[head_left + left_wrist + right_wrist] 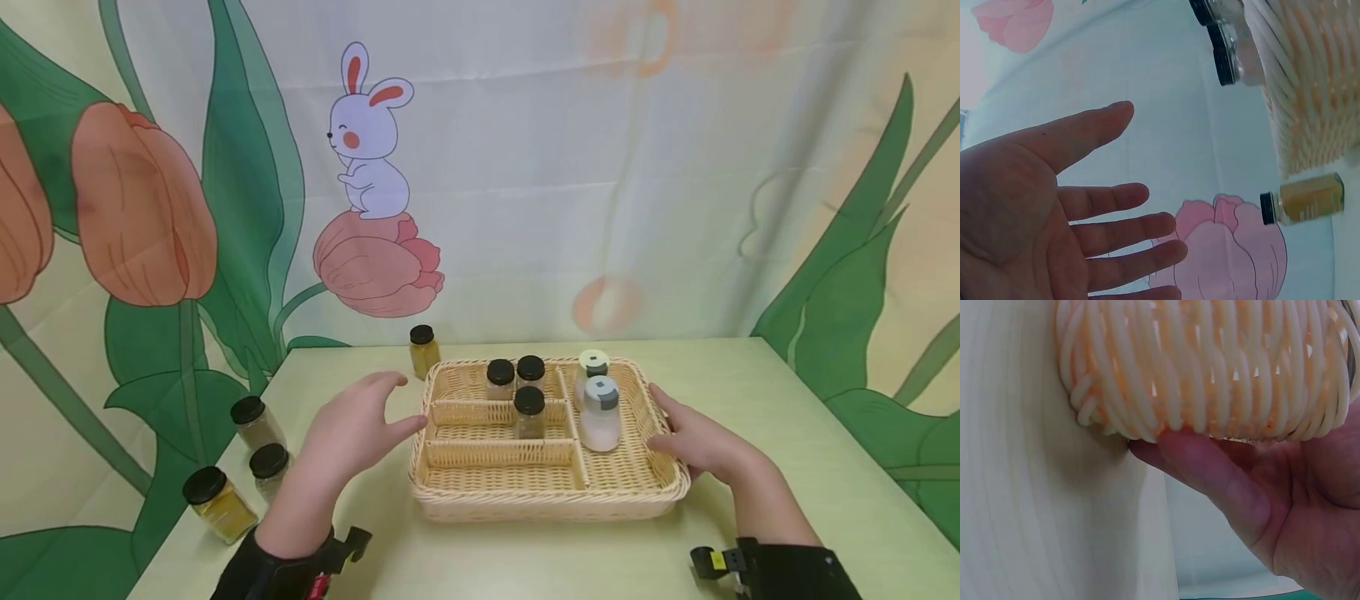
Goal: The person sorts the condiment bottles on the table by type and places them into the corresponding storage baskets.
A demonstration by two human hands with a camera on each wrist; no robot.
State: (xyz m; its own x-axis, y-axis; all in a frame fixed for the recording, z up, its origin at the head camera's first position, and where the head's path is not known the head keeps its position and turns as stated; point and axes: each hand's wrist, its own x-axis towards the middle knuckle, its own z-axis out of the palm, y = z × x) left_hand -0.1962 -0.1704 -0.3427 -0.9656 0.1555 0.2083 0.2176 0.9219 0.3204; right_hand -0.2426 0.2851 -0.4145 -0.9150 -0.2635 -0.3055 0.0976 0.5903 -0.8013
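A woven wicker basket (547, 507) with compartments sits on the table. My right hand (708, 446) grips its right side, thumb over the rim; the right wrist view shows fingers (1210, 465) under the weave. My left hand (352, 429) is held beside the left rim, fingers spread and holding nothing, palm visible in the left wrist view. Two black-lidded jars (500, 382) stand in the back left compartment. Another black-lidded jar (529, 421) is in the middle one. The long right compartment holds two pale-lidded bottles (601, 425), one behind the other.
Behind the basket's back left corner stands a black-lidded jar of yellow contents (425, 357). Three more jars are at the table's left edge, one yellow (228, 517) and two duller (262, 431). A printed curtain (510, 208) hangs behind the table (712, 367).
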